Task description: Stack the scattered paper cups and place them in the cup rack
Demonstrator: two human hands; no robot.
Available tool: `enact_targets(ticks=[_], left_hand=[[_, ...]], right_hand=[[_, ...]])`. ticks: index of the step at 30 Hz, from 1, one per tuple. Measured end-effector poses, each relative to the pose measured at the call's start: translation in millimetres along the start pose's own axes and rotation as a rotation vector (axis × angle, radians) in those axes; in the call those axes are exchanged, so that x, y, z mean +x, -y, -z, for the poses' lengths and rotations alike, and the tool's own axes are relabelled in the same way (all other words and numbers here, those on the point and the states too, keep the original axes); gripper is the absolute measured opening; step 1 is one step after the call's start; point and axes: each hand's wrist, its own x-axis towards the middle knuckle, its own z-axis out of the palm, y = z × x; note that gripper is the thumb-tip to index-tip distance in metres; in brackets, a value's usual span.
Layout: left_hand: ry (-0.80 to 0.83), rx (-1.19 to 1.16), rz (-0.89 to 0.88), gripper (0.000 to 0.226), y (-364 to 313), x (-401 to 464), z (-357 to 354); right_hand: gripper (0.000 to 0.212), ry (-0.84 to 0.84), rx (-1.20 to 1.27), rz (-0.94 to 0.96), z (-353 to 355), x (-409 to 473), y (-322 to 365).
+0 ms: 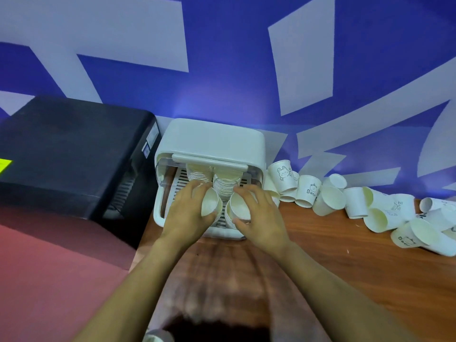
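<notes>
- My left hand [190,211] curls its grip round a cup stack [211,202] lying in the open rack [209,141].
- My right hand [259,213] grips a second stack [238,208] beside it.
- Two more stacks [223,183] lie behind, deeper in the rack.
- Loose cups [328,201] lie scattered right of the rack on the tabletop [345,255].
</notes>
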Motion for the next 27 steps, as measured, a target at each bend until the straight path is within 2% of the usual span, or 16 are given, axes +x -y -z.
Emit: enact_targets(ticks=[4,7,13,18,24,27], left_hand=[[0.100,0.022,0.031,0.076,5.7,0.7,-9.9],[0.201,0.036,0.076,0.081,11.0,1.3,-15.1],[0.258,0.073,0.117,0.090,11.0,1.8,-18.8],[0.224,0.011,0.096,0.091,-10.9,-8.2,-9.6],[0.058,-0.126,-0.046,0.083,-57.4,-32.7,5.3],[0.034,-0.171,-0.157,0.074,-81.2,-41.7,-0.1]], right_hand=[[0.072,0.135,0.049,-0.049,-9.3,-4.0,-6.9],[0.073,0.176,0.084,-0.086,-9.7,-5.9,-12.6],[0.077,0.295,0.131,-0.087,-6.1,-14.0,-20.1],[0.076,0.251,0.200,-0.151,10.8,-30.1,-28.1],[0.067,0.174,0.212,-0.244,44.6,-83.9,-50.2],[0.068,0.190,0.199,-0.335,59.4,-113.3,-63.7]])
